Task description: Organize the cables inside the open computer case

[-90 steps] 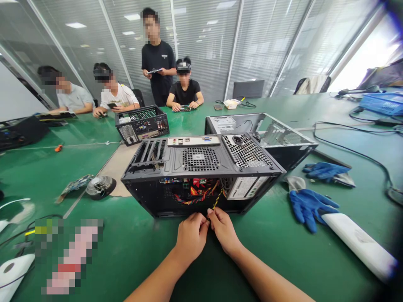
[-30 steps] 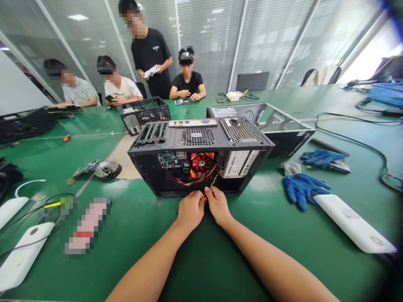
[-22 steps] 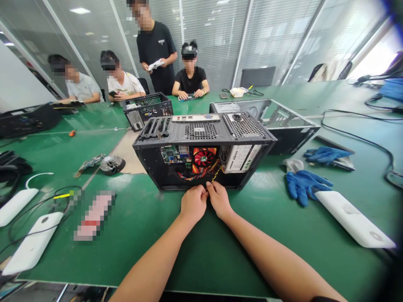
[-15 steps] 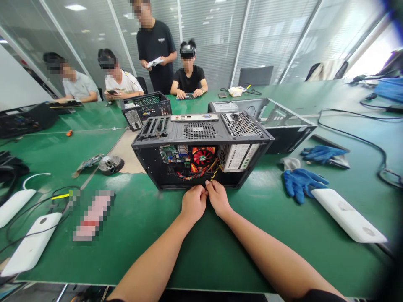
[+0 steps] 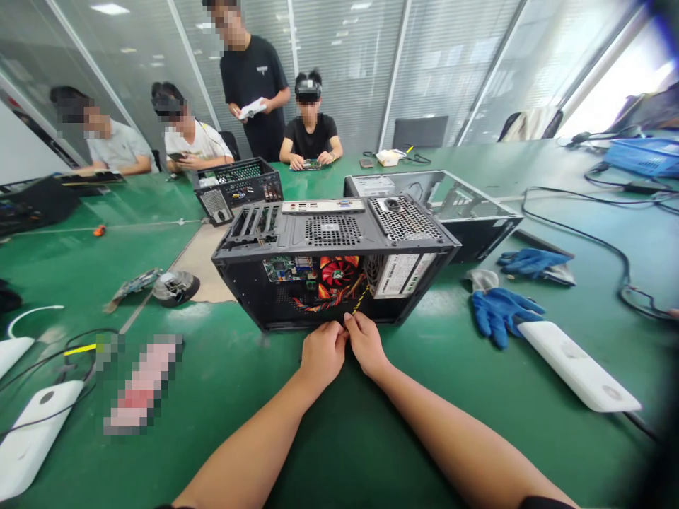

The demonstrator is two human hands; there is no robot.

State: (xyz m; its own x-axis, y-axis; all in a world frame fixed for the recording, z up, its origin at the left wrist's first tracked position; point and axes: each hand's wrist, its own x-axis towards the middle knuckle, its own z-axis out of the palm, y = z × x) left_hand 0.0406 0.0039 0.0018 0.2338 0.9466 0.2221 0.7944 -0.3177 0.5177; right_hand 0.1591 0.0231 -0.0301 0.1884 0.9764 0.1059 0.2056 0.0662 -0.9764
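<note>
An open computer case (image 5: 249,290) lies in front of me, its open side facing me and its rear panel upward. Inside it show a red-and-orange cooling fan (image 5: 339,274), a green circuit board (image 5: 283,268), a power supply (image 5: 402,274) and a bundle of coloured wires (image 5: 323,302). My left hand (image 5: 322,353) and my right hand (image 5: 367,346) meet at the case's near lower edge, both closed with fingertips together. A yellow-and-black cable (image 5: 361,300) runs down to my right fingertips, which pinch it. What my left fingers hold is hidden.
Blue work gloves (image 5: 501,311) and a white power strip (image 5: 581,367) lie to the right. Another case (image 5: 477,237) stands behind mine. A round metal part (image 5: 176,286) and another white strip (image 5: 39,438) are on the left. Several people are across the table.
My view has shifted slightly, so the case sits a little lower and further left in the picture. Both hands stay closed together at its edge.
</note>
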